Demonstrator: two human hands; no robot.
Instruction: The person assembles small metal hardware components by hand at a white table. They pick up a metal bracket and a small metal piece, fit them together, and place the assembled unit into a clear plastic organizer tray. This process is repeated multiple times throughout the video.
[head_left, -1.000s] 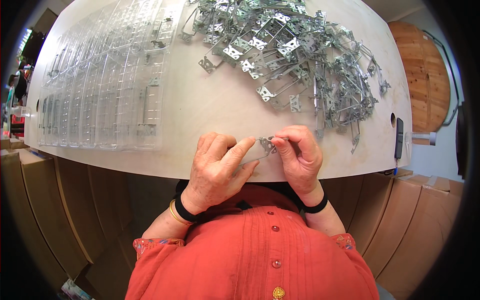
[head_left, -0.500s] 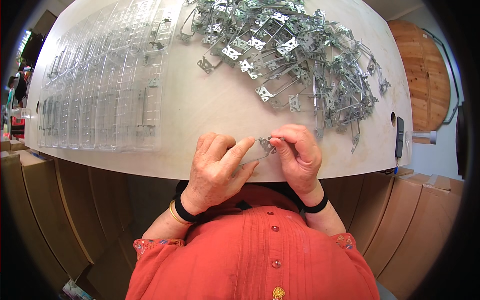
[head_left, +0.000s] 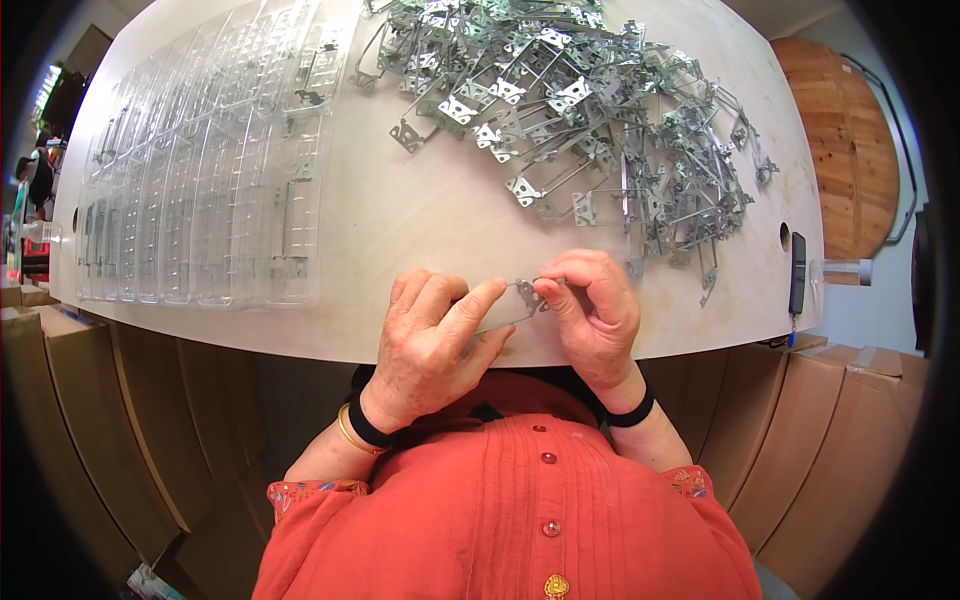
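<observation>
Left hand (head_left: 435,335) and right hand (head_left: 597,318) hold 1 metal bracket (head_left: 528,294) in a narrow fingertip grip over the table (head_left: 400,215).

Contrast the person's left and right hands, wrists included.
The left hand holds the metal bracket with thumb and index finger spread apart; the right hand pinches at the bracket's end with thumb and fingertip close together. The left also wears a gold bangle; the right shows none. Both wear a black wristband.

Round wooden panel (head_left: 840,150) at right, cardboard boxes (head_left: 835,440), slim dark device (head_left: 797,275)
</observation>
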